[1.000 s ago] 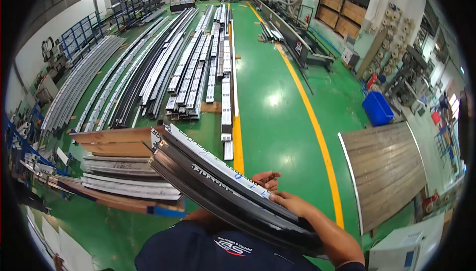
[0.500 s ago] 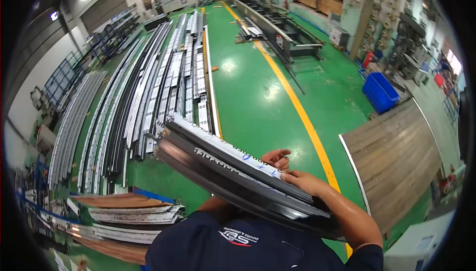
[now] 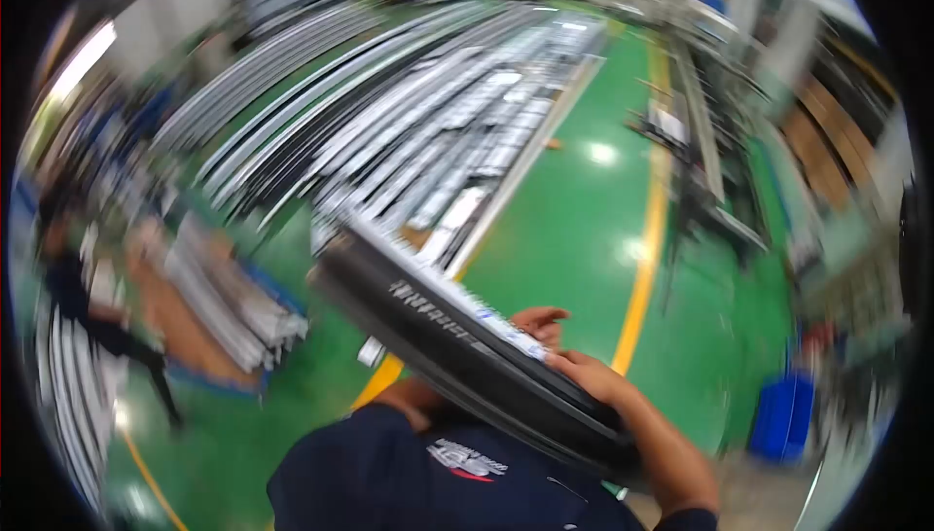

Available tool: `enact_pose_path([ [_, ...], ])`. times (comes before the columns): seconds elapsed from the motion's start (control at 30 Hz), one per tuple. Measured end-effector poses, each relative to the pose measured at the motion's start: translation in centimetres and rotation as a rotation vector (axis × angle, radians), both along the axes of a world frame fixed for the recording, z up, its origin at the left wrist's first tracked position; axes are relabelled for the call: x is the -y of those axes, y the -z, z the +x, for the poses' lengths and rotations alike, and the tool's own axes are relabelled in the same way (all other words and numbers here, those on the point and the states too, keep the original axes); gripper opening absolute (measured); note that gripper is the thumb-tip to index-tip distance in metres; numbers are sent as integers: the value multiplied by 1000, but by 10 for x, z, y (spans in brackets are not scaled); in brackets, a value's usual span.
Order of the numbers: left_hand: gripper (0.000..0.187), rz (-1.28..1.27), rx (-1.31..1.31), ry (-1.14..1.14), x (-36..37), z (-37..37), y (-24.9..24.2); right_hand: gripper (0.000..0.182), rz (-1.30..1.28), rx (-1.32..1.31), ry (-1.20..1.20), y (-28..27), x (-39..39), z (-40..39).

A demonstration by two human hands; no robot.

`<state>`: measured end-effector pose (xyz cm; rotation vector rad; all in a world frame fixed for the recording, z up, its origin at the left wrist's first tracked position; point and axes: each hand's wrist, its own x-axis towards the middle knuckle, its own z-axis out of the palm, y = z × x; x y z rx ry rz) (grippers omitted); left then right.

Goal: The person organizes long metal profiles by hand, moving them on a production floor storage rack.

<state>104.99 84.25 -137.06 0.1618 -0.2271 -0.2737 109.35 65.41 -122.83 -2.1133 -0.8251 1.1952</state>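
Across the front of my body lies a bundle of long dark metal profiles [image 3: 418, 322], tilted from upper left to lower right. White protective film with printed marks covers its upper edge. My right hand [image 3: 587, 375] grips the near right part from above, thumb along the filmed edge. From below, my left arm passes under the bundle, and the curled fingers of my left hand [image 3: 542, 325] show past its far side. The left palm is hidden beneath the profiles.
Rows of long profiles [image 3: 418, 113] cover the floor ahead and left. A stack of wrapped profiles [image 3: 219, 288] lies lower left, near a person in dark clothes [image 3: 88, 307]. A roller conveyor [image 3: 705, 142] stands right. At lower right is a blue bin [image 3: 781, 419].
My view has swung left, so the floor rows, conveyor and blue bin shift within it. A person now shows at left. Both hands keep their hold on the bundle.
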Motion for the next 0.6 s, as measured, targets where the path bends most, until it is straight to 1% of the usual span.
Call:
enact_pose_path([
  [0.03, 41, -14, 141, 16, 12, 17, 3, 78, -9, 4, -2, 4, 8, 16],
  [0.07, 33, 39, -87, -49, 37, 22, -17, 71, -12, 2, 83, 4, 30, 23],
  [0.1, 33, -58, -2, 134, 50, 50, -26, 67, 47, -39, 129, -1, 48, 36],
  [0.13, 32, -58, 2, 3, 65, 61, -43, 63, 44, -88, 61, -11, 56, 71],
  [0.17, 32, -95, -18, 44, 78, 83, -57, 63, 11, -81, 22, -14, 68, 94],
  [0.23, 34, -17, -36, -45, 88, 112, -83, 59, 20, -53, 56, -24, 85, 137],
  [0.37, 34, -23, 13, -98, 80, 158, -100, 59, 51, -80, 74, -40, 83, 185],
  [0.47, 33, 75, -50, -99, 77, 167, -130, 58, 68, -79, 87, -52, 80, 202],
  [0.5, 33, 72, -52, -104, 78, 171, -130, 58, 72, -58, 94, -55, 79, 207],
  [0.53, 33, 55, -50, -138, 81, 178, -127, 57, 72, -139, 88, -52, 79, 220],
  [0.6, 33, 71, -2, -172, 78, 191, -118, 56, 73, -193, 81, -48, 75, 237],
])
